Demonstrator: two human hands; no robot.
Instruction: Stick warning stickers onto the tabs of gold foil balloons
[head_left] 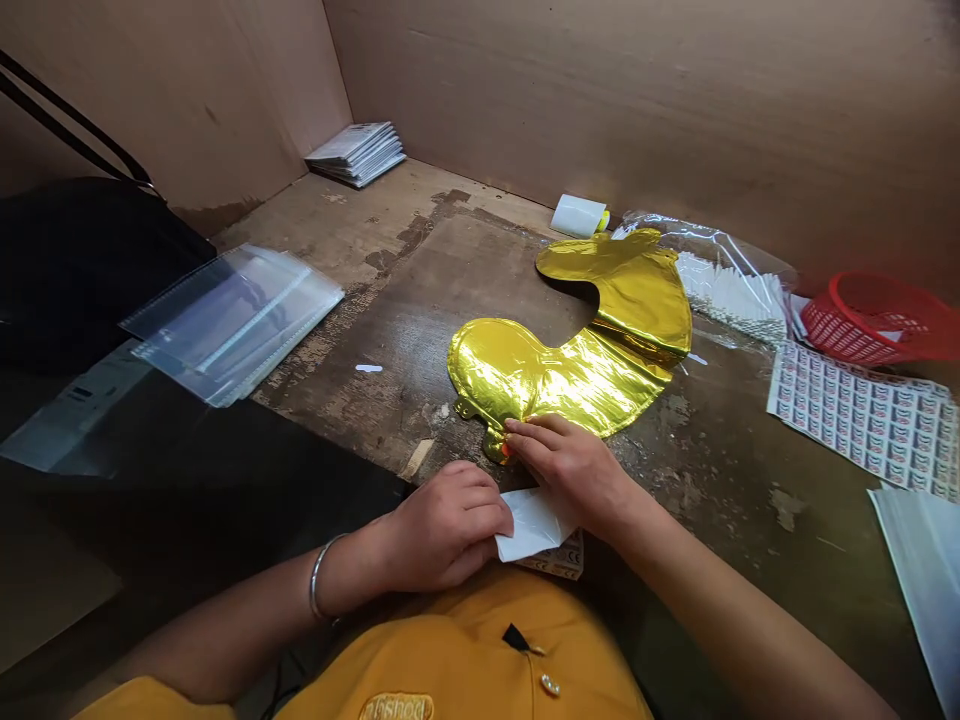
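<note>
A flat gold foil balloon (585, 350), curved like a hook, lies on the worn wooden table (420, 290) in front of me. My right hand (570, 465) rests at the balloon's near edge, its fingertips pressed on the small valve tab there. My left hand (442, 525) is closed around a white paper sheet (532, 522) just below the balloon. A small printed card (559, 565) sticks out beneath that sheet.
A stack of clear plastic sleeves (232, 315) lies at left beside a black bag (75, 260). White booklets (358, 152) sit in the far corner. At right are a sticker sheet (862, 415), a red basket (877, 318), a clear bag of white items (720, 275) and a white roll (579, 215).
</note>
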